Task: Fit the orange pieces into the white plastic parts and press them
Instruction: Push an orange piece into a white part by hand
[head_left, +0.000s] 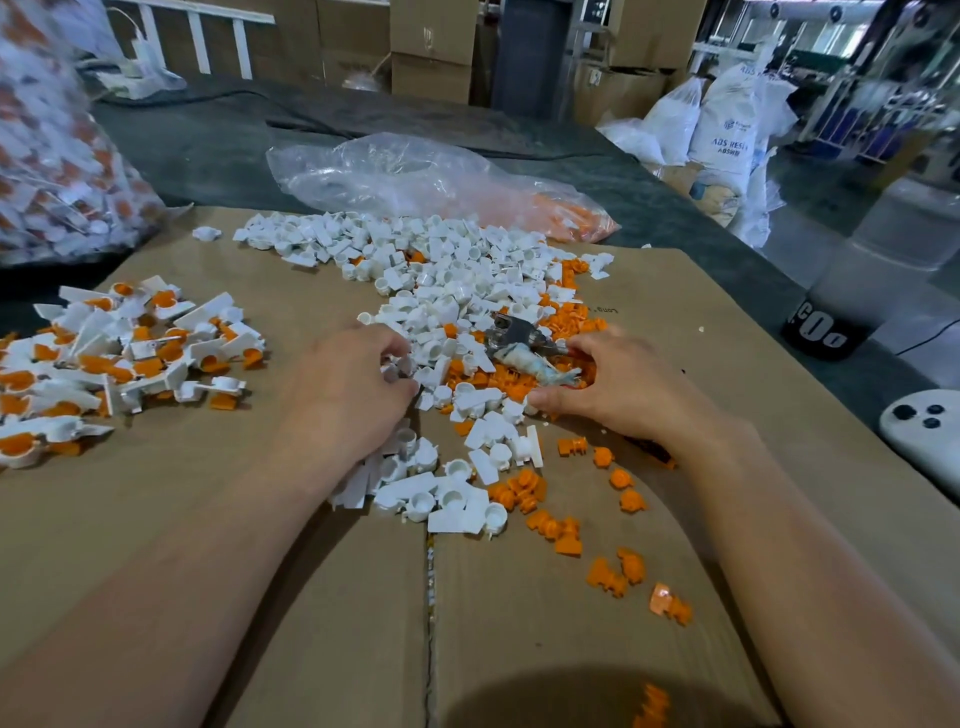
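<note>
White sack (726, 130) — "ABS RESI…" | left hand (345, 387) pinches white part (390, 371)

Left hand (353, 387) and right hand (610, 387) rest among white parts (457, 280) and orange pieces (519, 491).

The flat cardboard surface (208, 519) is plain brown. The small white plastic parts (441, 270) lie heaped against bright orange plastic pieces (511, 375). The fitted pile on the left (130, 353) mixes white and orange. The far woven sack (727, 130) is white with blue lettering.
</note>
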